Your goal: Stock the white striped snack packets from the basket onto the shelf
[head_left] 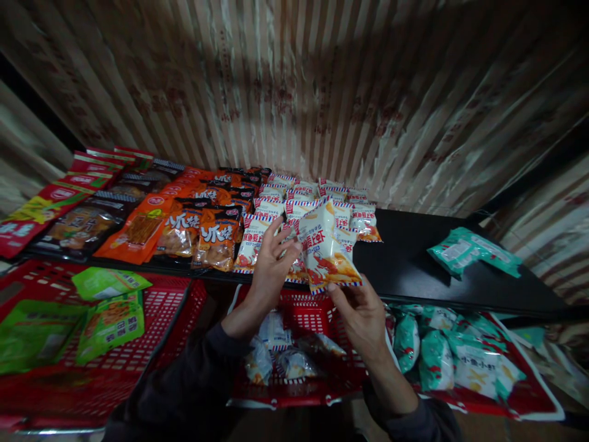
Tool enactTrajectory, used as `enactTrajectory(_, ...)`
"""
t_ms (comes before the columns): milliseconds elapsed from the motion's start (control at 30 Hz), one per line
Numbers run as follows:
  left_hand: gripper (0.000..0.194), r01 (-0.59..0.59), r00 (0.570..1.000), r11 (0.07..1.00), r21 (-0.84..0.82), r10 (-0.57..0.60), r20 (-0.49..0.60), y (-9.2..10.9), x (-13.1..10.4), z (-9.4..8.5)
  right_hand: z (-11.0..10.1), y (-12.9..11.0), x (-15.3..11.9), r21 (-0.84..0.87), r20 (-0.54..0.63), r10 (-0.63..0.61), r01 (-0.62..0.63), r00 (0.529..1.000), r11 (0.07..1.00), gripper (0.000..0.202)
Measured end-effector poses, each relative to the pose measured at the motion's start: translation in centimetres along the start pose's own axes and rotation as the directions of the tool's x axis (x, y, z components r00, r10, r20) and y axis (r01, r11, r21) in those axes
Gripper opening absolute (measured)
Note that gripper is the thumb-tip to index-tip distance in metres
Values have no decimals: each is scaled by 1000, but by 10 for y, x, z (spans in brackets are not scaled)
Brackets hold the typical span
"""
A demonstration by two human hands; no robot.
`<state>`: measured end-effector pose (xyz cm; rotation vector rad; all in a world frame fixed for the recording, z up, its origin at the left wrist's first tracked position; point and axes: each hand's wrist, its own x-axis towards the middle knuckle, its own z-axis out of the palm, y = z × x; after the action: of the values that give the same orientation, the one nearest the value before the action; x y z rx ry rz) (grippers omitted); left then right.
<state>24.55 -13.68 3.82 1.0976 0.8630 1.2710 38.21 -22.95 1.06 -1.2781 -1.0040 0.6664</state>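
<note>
A white and orange snack bag (327,245) with red lettering is pinched at its lower corner by my right hand (361,313). It stands tilted over the shelf's front edge. My left hand (272,264) is at the bag's left side with fingers spread; whether its fingertips touch the bag I cannot tell. Behind the held bag, matching snack bags (363,221) lie in rows on the black shelf (405,245), partly hidden by it. More of the same bags (294,363) lie in the red basket (313,316) below my hands.
Orange and black snack packs (218,236) fill the shelf's left part. Two teal packs (473,252) lie at the right. A left basket (170,307) holds green packs (113,325); a right basket (529,356) holds teal and white bags (478,365). Striped sheeting (294,92) hangs behind.
</note>
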Motion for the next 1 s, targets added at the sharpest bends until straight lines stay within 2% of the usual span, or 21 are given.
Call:
enactTrajectory(67,43,-24,996,1000,2,23,88,4,0,-2,-5,-2,1,-127,14,-91,92,996,988,16)
enactTrajectory(133,38,-11,992,1000,-27,14,125,10,-1,-3,-9,-5,2,-253,48,-215,221,975,942,9)
enactTrajectory(233,42,9,996,997,-74,-2,90,19,-2,-2,-13,-12,3,-367,157,-424,451,892,813,10)
enactTrajectory(333,46,-9,999,993,-114,15,51,26,-4,-1,-14,-19,3,-384,243,-543,594,804,707,17)
enactTrajectory(433,44,-38,999,990,-135,43,31,29,-4,-2,-14,-21,4,-391,290,-587,653,756,649,18)
enactTrajectory(667,31,-99,993,994,-54,96,-67,25,3,-7,-13,-15,5,-437,383,-628,732,677,523,18)
enactTrajectory(833,19,-83,988,993,-80,71,-135,25,6,-9,-12,-17,4,-451,403,-643,752,652,480,21)
enactTrajectory(1000,15,-126,971,985,-121,97,-220,25,8,-9,-12,-18,4,-441,433,-660,783,614,439,19)
